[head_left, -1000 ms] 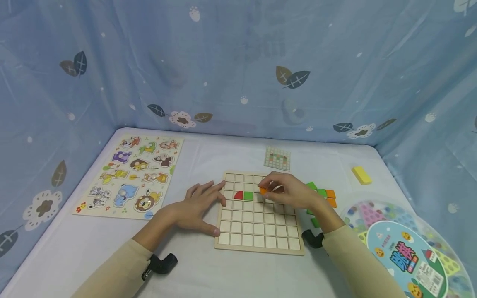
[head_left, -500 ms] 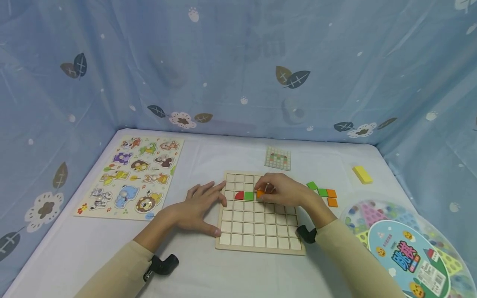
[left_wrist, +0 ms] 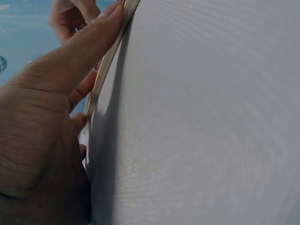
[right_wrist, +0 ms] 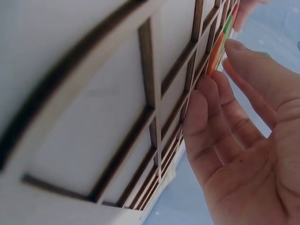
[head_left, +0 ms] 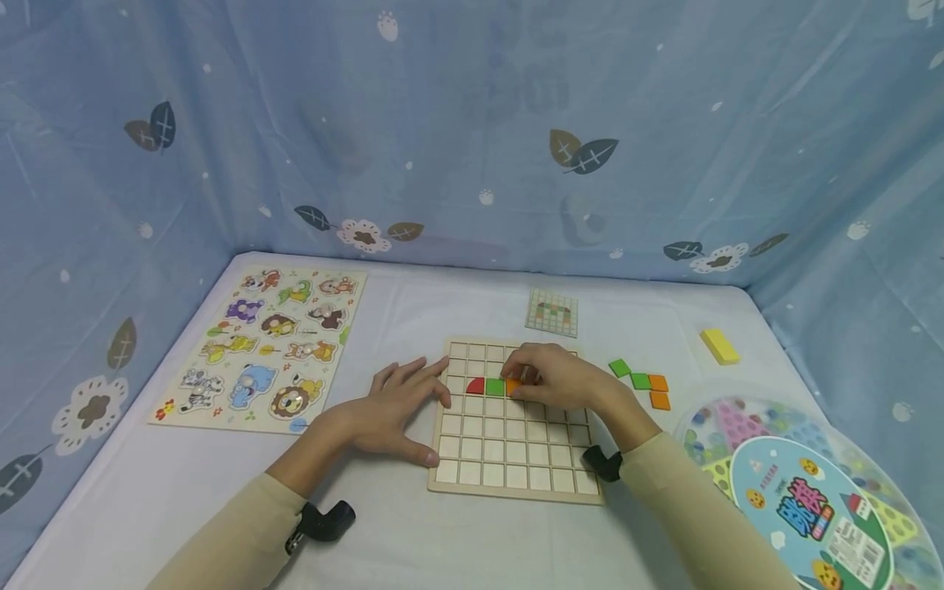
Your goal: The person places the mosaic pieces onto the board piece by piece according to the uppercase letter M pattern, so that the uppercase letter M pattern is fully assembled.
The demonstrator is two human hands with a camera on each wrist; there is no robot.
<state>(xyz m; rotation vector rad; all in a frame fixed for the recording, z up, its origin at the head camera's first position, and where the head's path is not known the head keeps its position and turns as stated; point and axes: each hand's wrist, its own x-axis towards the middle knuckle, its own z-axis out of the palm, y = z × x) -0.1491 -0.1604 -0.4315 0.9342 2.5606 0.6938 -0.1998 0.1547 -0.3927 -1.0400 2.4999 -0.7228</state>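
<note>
A wooden grid board lies on the white table. Along one of its rows sit a red quarter-round tile and a green square tile. Directly right of the green one, my right hand pinches an orange tile down at its cell; the fingers partly hide it. In the right wrist view the orange tile lies in line with the green and red ones, thumb beside it. My left hand rests at the board's left edge, fingers spread, thumb touching the lower corner.
Loose green tiles and orange tiles lie right of the board. A small pattern card is behind it. An animal puzzle lies left, a yellow block far right, and a round game package front right.
My right hand has shifted slightly left and brought the orange tile down beside the green one. The left hand stays at the board's edge.
</note>
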